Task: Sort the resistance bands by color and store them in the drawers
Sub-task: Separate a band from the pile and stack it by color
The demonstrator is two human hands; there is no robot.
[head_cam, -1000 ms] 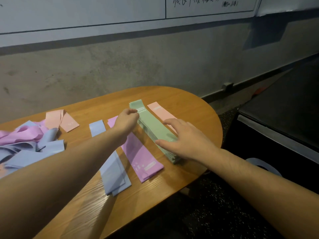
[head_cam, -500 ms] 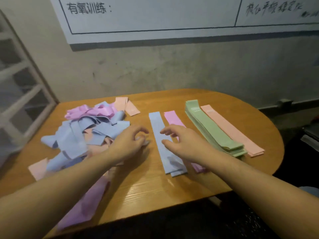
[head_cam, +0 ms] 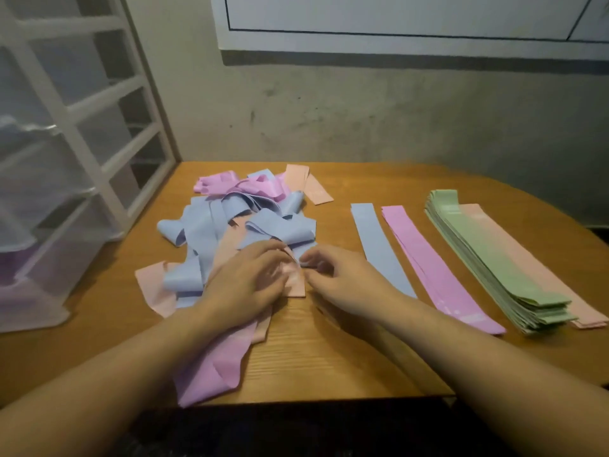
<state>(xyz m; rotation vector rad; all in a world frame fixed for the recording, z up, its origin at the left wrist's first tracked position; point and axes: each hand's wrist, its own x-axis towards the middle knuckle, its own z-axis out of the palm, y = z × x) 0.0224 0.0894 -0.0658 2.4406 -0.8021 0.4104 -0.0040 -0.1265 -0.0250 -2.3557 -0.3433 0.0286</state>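
A tangled heap of blue, pink and peach resistance bands lies on the left half of the wooden table. At its near right edge both hands meet on one peach band. My left hand lies over the heap with fingers curled onto that band. My right hand pinches its upper edge. To the right lie sorted rows: a blue strip, a pink stack, a thick green stack and peach bands beside it.
A white drawer unit with translucent drawers stands at the table's left end; its lower drawers show a purple tint. A grey wall with a whiteboard runs behind. A pink band hangs at the table's near edge.
The view swung left from the green stack to the heap. Both hands moved left off the sorted rows onto the heap and took hold of a peach band.
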